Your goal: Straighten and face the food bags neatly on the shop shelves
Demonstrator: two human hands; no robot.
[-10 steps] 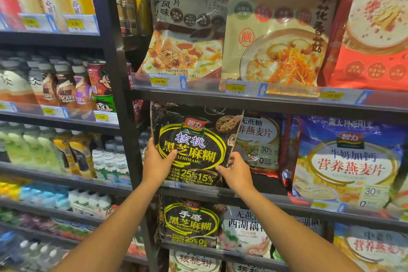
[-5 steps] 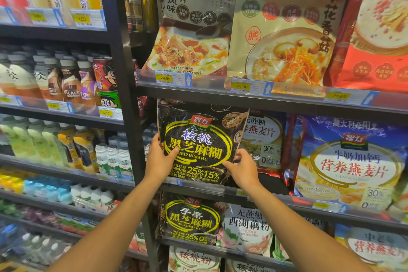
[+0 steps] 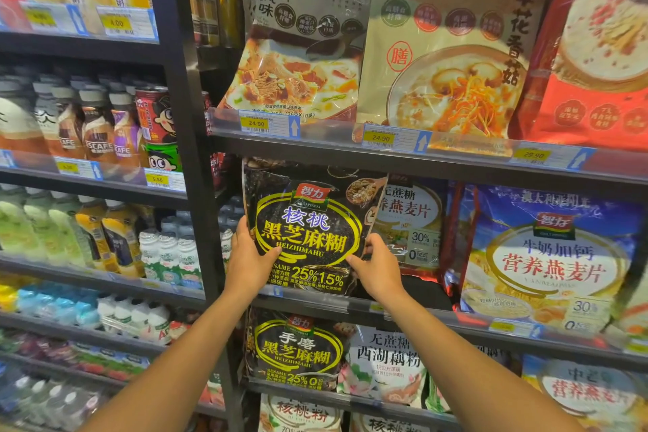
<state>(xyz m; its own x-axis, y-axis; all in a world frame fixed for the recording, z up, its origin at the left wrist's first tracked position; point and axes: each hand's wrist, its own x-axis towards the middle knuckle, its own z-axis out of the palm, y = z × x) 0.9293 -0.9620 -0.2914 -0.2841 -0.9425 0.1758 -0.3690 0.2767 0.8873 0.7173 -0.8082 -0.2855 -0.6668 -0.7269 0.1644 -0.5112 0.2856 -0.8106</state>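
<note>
shop shelf (image 3: 413,309): both hands grip upright black sesame bag (image 3: 308,228).

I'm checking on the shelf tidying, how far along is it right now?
Looks done: the top-shelf bags, like the beige mushroom bag, face front. In hand: the left hand and right hand hold the black sesame bag by its sides, slightly tilted. Left: settling it, and the white oat bag partly hidden behind it.
</note>
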